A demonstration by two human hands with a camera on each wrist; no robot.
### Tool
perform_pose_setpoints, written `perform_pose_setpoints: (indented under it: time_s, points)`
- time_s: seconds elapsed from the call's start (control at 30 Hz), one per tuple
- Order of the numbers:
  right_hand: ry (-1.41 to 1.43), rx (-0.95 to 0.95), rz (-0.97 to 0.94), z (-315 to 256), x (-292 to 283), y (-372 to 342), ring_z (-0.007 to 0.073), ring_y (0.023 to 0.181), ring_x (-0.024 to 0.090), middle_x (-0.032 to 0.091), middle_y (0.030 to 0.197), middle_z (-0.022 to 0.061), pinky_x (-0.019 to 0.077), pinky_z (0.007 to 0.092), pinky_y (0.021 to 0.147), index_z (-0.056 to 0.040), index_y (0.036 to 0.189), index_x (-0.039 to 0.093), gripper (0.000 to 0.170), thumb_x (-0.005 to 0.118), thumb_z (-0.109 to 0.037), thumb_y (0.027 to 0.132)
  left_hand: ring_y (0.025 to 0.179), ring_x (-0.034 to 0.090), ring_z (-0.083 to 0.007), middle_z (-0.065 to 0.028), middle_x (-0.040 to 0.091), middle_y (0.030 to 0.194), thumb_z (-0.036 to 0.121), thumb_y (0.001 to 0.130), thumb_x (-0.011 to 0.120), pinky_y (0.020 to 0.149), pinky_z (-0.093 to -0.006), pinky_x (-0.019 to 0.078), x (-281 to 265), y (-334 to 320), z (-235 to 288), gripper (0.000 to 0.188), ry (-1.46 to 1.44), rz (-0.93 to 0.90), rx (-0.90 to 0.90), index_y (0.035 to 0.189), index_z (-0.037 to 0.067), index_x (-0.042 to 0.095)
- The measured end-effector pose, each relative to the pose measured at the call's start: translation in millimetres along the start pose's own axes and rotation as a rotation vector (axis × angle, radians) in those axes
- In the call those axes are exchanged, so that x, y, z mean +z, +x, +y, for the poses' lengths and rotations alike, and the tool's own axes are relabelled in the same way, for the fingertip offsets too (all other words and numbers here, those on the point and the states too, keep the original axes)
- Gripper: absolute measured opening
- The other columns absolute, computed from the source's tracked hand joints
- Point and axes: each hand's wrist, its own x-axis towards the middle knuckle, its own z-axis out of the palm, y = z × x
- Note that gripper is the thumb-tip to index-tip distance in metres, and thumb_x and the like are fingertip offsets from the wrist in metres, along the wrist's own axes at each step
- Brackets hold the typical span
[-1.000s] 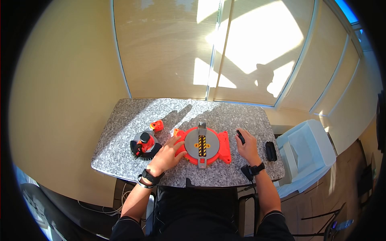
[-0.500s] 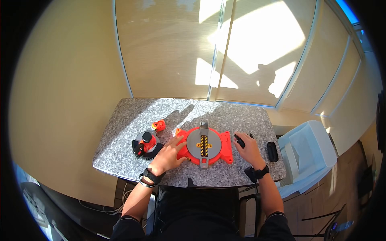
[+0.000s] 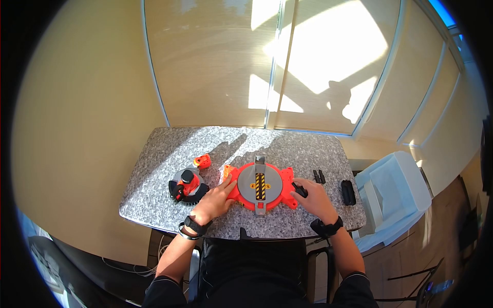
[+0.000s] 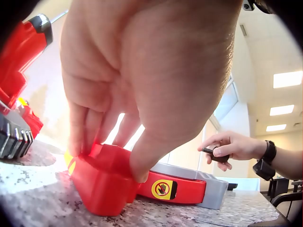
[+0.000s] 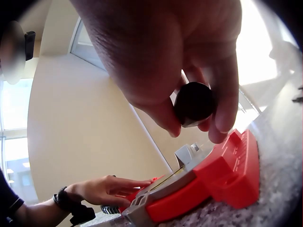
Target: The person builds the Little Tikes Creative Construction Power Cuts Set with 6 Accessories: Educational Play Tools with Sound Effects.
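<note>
A red toy miter-saw base (image 3: 286,189) with a grey round turntable (image 3: 245,187) lies flat on the table. My left hand (image 3: 211,204) holds its left end, thumb in front and fingers on the far side of the red block (image 4: 106,179). At the base's right edge, my right hand (image 3: 316,197) pinches a short black piece (image 3: 299,190). In the left wrist view this black piece (image 4: 217,154) has a ridged shaft and a thicker body. Its round dark end (image 5: 194,103) faces the right wrist camera, above the red end of the base.
Left of the base stands a red and black toy saw head (image 3: 188,180) on a grey disc, with a small red part (image 3: 203,160) behind it. Two slim black pieces (image 3: 319,176) and a black case (image 3: 348,193) lie at the right. A blue-covered bin (image 3: 393,192) stands beside the table.
My right hand has moved left and slightly down with the black piece, up to the base's right edge, uncovering two slim black pieces. My left hand stays on the base.
</note>
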Motion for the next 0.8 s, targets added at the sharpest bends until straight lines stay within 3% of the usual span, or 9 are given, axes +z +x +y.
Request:
perform_pose_setpoints:
  time_s: [0.2,0.33,0.53,0.6,0.8]
  points:
    - [-0.059,0.192,-0.084,-24.8,-7.3,-0.9,0.0413,0.089,0.073,0.076,0.099,0.0192,0.0580,0.0478,0.079,-0.0039,0.115,0.067,0.041,0.081,-0.033,0.089,0.116,0.066,-0.0440,-0.0234,0.041,0.161,0.022,0.092,0.073,0.099,-0.0504,0.0553,7.0,0.4,-1.0,0.067,0.035,0.017,-0.005,0.152,0.005,0.047]
    - [-0.004,0.120,-0.070,-17.2,0.8,-7.4,0.0412,0.088,0.073,0.075,0.095,0.0189,0.0576,0.0481,0.078,-0.0044,0.108,0.065,0.039,0.081,-0.033,0.089,0.111,0.068,-0.0452,-0.0245,0.043,0.159,0.024,0.094,0.071,0.096,-0.0513,0.0556,5.2,-2.2,6.5,0.065,0.041,-0.005,-0.045,0.152,0.005,0.048]
    - [0.007,0.045,-0.212,-19.3,5.2,-13.2,0.0405,0.083,0.071,0.073,0.090,0.0185,0.0553,0.0478,0.073,-0.0049,0.105,0.062,0.037,0.081,-0.032,0.089,0.106,0.070,-0.0451,-0.0284,0.041,0.159,0.027,0.098,0.068,0.089,-0.0510,0.0590,18.6,-6.0,12.5,0.063,0.150,0.048,-0.033,0.153,0.005,0.045]
    - [-0.036,0.068,-0.304,-23.7,4.4,-13.7,0.0411,0.090,0.071,0.073,0.095,0.0179,0.0549,0.0476,0.080,-0.0060,0.106,0.062,0.036,0.081,-0.032,0.090,0.106,0.071,-0.0444,-0.0294,0.041,0.158,0.028,0.099,0.068,0.087,-0.0500,0.0597,18.8,-6.6,18.6,0.062,0.179,0.035,-0.044,0.153,0.005,0.046]
    - [0.016,0.056,-0.295,-12.9,13.4,-15.8,0.0425,0.093,0.070,0.073,0.097,0.0195,0.0543,0.0489,0.080,-0.0055,0.106,0.061,0.036,0.080,-0.033,0.091,0.104,0.072,-0.0412,-0.0322,0.045,0.154,0.029,0.098,0.068,0.084,-0.0462,0.0614,24.8,-10.3,19.9,0.061,0.269,0.083,-0.006,0.151,0.006,0.048]
